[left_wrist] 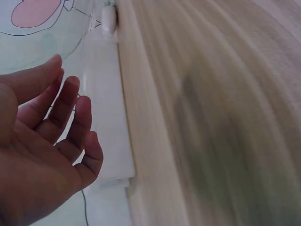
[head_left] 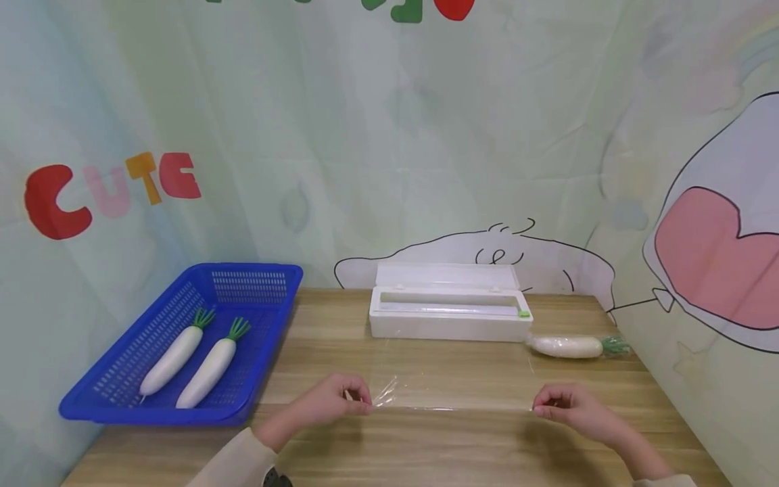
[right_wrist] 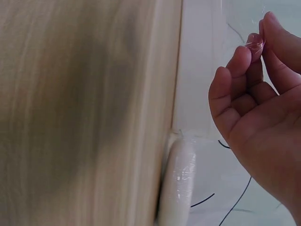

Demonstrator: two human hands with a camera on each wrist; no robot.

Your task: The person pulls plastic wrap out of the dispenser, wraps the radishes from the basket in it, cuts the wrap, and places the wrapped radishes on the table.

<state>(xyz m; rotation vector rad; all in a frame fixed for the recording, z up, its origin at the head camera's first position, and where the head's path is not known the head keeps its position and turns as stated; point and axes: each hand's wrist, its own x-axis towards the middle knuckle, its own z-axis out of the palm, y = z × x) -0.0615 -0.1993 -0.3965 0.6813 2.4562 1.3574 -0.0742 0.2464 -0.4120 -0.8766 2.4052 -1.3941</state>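
Observation:
A sheet of clear cling film (head_left: pixel 450 385) stretches from the white cling film dispenser (head_left: pixel 450 328) toward the front of the table. My left hand (head_left: pixel 335 399) pinches its near left corner between thumb and fingers, where the film bunches into creases. At the near right corner, my right hand (head_left: pixel 575 409) pinches the film the same way; a crinkled bit of film (right_wrist: pixel 254 45) shows at those fingertips in the right wrist view. The dispenser's lid (head_left: pixel 447 276) stands raised, with the roll (head_left: pixel 450 308) visible inside.
A white radish wrapped in film (head_left: pixel 566 347) lies right of the dispenser. On the left, a blue basket (head_left: pixel 262 365) holds two white radishes (head_left: pixel 173 360) with green tops. A printed curtain (head_left: pixel 426 135) hangs behind the wooden table (head_left: pixel 438 453).

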